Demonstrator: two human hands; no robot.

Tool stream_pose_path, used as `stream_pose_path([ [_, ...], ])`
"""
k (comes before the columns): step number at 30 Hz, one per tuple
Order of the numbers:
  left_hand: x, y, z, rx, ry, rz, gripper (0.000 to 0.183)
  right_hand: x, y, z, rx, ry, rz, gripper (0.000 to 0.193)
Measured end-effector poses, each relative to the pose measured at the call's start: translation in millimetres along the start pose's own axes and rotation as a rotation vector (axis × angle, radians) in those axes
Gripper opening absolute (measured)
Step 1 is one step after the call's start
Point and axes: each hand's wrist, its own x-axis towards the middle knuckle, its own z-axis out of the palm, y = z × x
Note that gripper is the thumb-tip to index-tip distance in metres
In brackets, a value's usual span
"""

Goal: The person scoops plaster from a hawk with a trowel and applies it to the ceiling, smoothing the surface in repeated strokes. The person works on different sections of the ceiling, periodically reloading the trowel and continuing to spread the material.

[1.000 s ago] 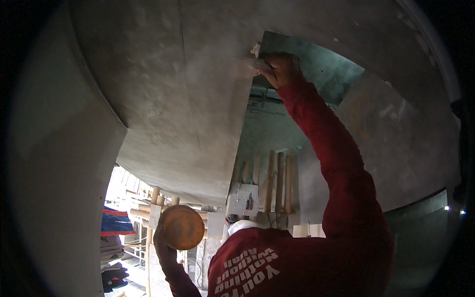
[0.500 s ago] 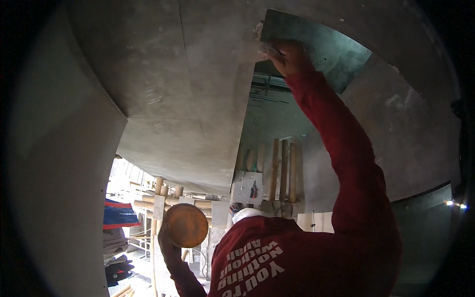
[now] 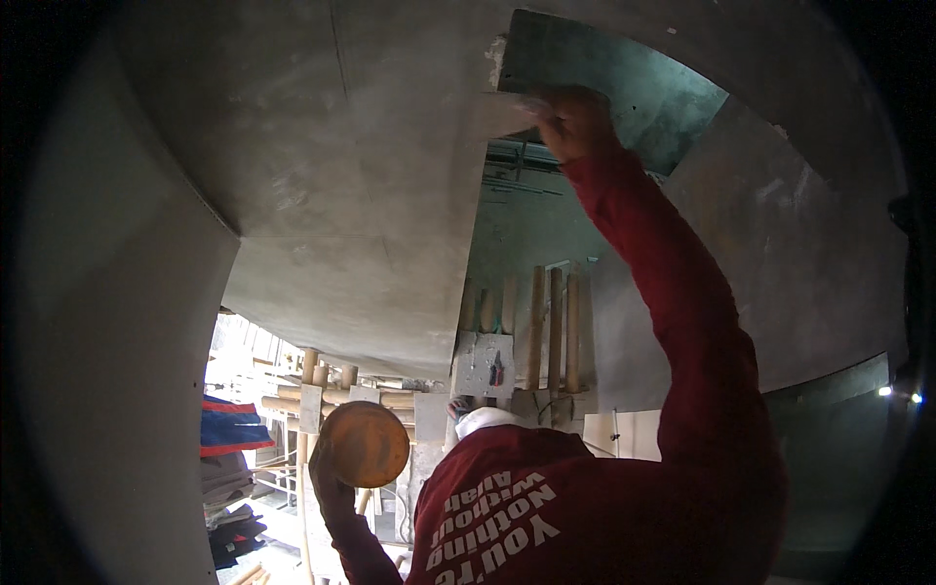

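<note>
My left hand [image 3: 330, 478] grips the side of a round, orange-brown tub [image 3: 365, 445], held low at the left of my chest. Only its circular face shows, with darker smears on it. My right arm reaches far up and across. At its end my right hand [image 3: 581, 122] is closed on a flat scraper [image 3: 509, 115], blurred by motion. The blade lies at the edge of a large grey plastered panel [image 3: 390, 146], beside a rectangular opening. Rough white patches [image 3: 497, 60] mark the panel's edge just beyond the blade. My fingers partly hide the scraper's handle.
A pale curved wall [image 3: 117, 341] stands at the left. Below the opening are several upright wooden poles [image 3: 555, 331] and a small board [image 3: 485, 366] with a red-handled tool on it. Blue and red cloth [image 3: 234, 425] lies at the lower left, near bright scaffolding-like poles [image 3: 336, 398].
My right hand and the scraper have moved slightly down and right along the panel's edge. The whole view has shifted a little. My left hand still holds the tub in nearly the same place.
</note>
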Motion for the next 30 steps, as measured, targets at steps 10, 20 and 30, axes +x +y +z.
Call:
stream_pose_path([
  [10,-39,-22,-5,0.073,0.158,-0.018,0.036,-69,85,5,-0.314,-0.306,0.505,0.044],
  [20,-22,-35,-3,0.245,0.125,0.267,0.040,-182,17,12,0.301,-0.451,0.538,0.032],
  [30,12,19,40,-0.197,0.009,-0.142,0.049,-68,-42,-49,0.019,-0.085,0.295,0.032],
])
